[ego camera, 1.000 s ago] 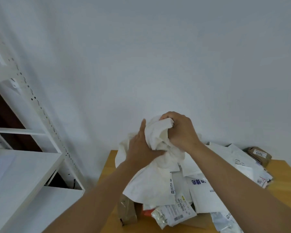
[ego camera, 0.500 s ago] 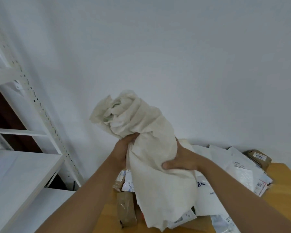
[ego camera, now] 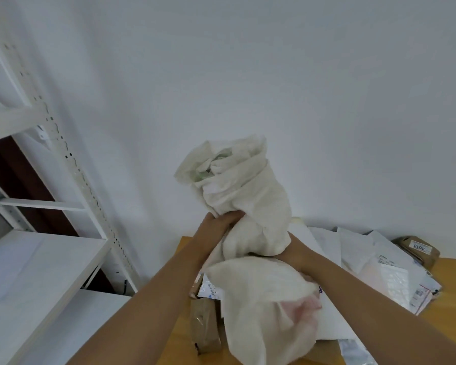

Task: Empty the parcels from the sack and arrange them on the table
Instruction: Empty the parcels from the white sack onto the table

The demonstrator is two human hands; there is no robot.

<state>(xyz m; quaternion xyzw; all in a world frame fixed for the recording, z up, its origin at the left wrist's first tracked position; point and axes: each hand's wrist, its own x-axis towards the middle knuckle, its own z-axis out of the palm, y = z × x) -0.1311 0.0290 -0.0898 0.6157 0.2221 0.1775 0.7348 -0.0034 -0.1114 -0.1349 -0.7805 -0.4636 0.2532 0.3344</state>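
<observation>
Two bare forearms, no sleeves; left hand and right hand ungloved.

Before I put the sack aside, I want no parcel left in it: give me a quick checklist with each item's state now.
1. Both hands hold the sack: ok; left hand grips its middle, right hand holds it from behind.
2. Sack lifted off the parcels: not ok; its lower end drapes over the pile.
3. Sack empty: cannot tell; it is bunched, and something pink shows through the cloth near the bottom.
4. Parcels on the table: ok, but heaped, not arranged.
5. Free spot for the sack: cannot tell; little bare table shows.
</observation>
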